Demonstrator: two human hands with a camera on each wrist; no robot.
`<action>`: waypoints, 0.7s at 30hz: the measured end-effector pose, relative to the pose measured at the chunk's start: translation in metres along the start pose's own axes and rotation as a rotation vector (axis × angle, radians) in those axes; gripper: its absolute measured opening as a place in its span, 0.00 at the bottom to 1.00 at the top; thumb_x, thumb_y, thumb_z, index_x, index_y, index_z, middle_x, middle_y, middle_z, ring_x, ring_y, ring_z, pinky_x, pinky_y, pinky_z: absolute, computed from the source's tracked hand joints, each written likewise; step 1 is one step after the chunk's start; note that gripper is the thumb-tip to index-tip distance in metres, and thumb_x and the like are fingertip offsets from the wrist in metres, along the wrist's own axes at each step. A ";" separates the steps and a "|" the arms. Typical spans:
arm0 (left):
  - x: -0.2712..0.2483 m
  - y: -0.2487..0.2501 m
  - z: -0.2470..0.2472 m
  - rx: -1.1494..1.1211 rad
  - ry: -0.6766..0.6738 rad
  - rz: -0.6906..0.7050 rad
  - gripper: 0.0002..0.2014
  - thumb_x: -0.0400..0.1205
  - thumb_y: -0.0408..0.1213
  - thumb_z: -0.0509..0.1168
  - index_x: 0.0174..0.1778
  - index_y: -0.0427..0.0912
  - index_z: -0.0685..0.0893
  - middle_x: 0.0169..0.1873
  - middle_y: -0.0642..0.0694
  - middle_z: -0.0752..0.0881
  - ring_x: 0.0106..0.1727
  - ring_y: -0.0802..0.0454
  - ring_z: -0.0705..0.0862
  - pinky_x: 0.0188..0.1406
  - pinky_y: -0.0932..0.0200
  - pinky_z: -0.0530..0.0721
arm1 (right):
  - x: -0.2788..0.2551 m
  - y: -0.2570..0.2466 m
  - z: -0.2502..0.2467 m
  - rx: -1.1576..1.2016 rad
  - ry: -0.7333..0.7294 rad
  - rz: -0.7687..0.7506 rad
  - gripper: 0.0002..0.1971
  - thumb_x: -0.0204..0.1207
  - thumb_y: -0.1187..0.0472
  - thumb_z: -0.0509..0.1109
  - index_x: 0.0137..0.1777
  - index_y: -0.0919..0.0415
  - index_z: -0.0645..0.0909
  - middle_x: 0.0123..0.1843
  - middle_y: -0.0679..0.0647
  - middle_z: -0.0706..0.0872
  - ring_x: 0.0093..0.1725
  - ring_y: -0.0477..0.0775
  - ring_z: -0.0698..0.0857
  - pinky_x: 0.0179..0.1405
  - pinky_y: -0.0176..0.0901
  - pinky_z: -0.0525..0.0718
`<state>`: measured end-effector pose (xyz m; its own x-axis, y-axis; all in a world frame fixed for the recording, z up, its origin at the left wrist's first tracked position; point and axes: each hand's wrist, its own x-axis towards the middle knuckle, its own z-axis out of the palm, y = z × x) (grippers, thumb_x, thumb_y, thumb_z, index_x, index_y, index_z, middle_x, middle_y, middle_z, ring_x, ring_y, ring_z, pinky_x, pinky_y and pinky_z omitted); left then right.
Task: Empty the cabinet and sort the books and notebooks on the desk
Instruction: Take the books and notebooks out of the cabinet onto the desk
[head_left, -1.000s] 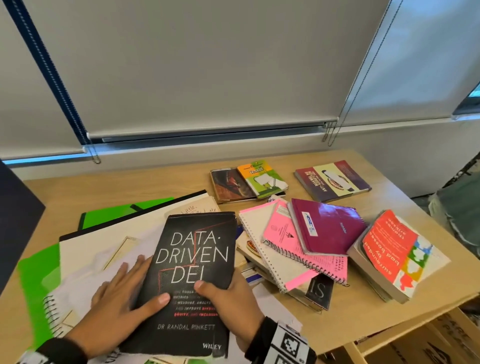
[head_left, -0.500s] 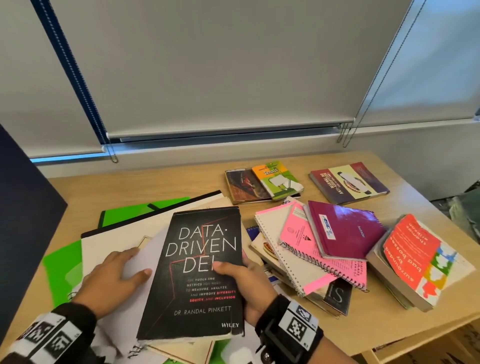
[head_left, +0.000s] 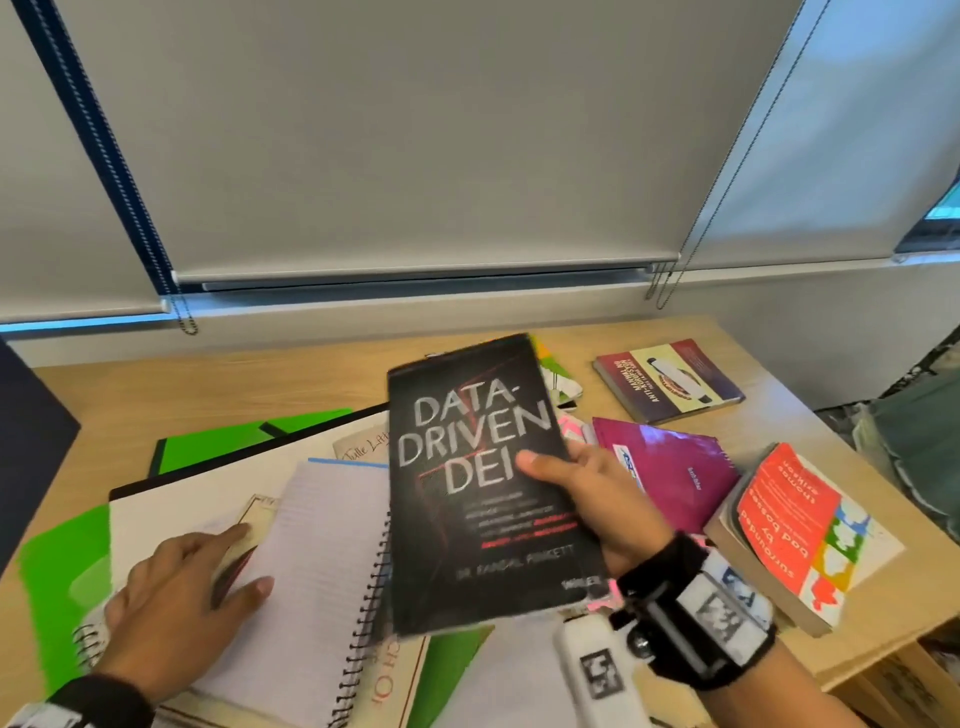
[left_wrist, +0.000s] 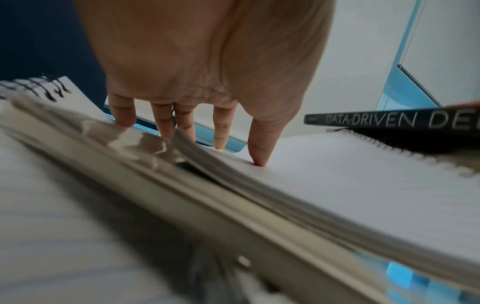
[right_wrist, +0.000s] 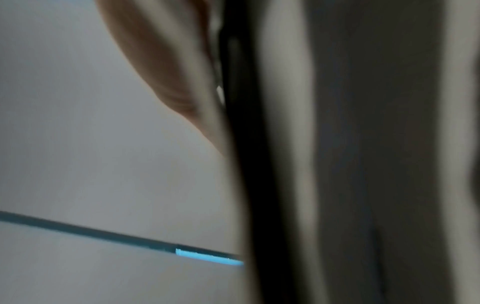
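My right hand (head_left: 587, 488) grips the black book "Data-Driven DEI" (head_left: 483, 483) by its right edge, thumb on the cover, and holds it lifted and tilted above the desk. Its spine (left_wrist: 394, 121) shows in the left wrist view; its edge (right_wrist: 249, 164) fills the blurred right wrist view. My left hand (head_left: 192, 587) rests with straight fingers on an open spiral notebook (head_left: 322, 577) at the front left. The thumb presses the lined page (left_wrist: 337, 170), and the fingers (left_wrist: 166, 123) reach past the page's edge.
Green folders (head_left: 57, 577) and a large white pad (head_left: 171, 514) lie under the notebook. A purple notebook (head_left: 675, 478), an orange-and-white book (head_left: 795, 530) and a maroon book (head_left: 670, 379) lie at the right of the wooden desk (head_left: 208, 389). A dark panel (head_left: 31, 447) stands at left.
My right hand has lifted the black book off the pile and carried it up and right. The spiral notebook's lined page is uncovered, and my left hand now rests on it.
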<state>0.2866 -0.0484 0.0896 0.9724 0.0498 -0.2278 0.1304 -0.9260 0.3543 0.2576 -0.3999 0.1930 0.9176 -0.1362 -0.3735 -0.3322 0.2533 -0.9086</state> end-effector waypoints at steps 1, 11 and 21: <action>0.000 0.001 0.000 0.001 0.007 -0.001 0.31 0.77 0.63 0.64 0.77 0.65 0.69 0.73 0.51 0.70 0.72 0.44 0.66 0.69 0.45 0.65 | 0.001 -0.011 -0.013 0.026 0.024 -0.012 0.16 0.73 0.68 0.73 0.61 0.71 0.83 0.50 0.70 0.90 0.40 0.63 0.91 0.44 0.55 0.91; -0.028 0.026 0.006 0.079 -0.006 -0.061 0.34 0.79 0.66 0.60 0.81 0.63 0.62 0.82 0.51 0.59 0.80 0.44 0.58 0.77 0.44 0.61 | 0.081 -0.068 -0.157 0.275 0.516 -0.051 0.10 0.83 0.60 0.62 0.60 0.62 0.80 0.40 0.57 0.93 0.29 0.53 0.91 0.18 0.49 0.86; -0.102 0.089 0.025 0.030 -0.012 0.428 0.25 0.69 0.64 0.64 0.62 0.64 0.83 0.59 0.63 0.79 0.59 0.63 0.75 0.50 0.63 0.78 | 0.147 -0.030 -0.198 0.133 0.573 0.109 0.20 0.80 0.63 0.66 0.73 0.62 0.74 0.30 0.58 0.90 0.25 0.56 0.88 0.18 0.46 0.85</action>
<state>0.1945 -0.1455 0.1221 0.9354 -0.3454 -0.0761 -0.2903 -0.8727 0.3926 0.3589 -0.6168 0.1280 0.6038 -0.5881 -0.5381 -0.3532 0.4078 -0.8420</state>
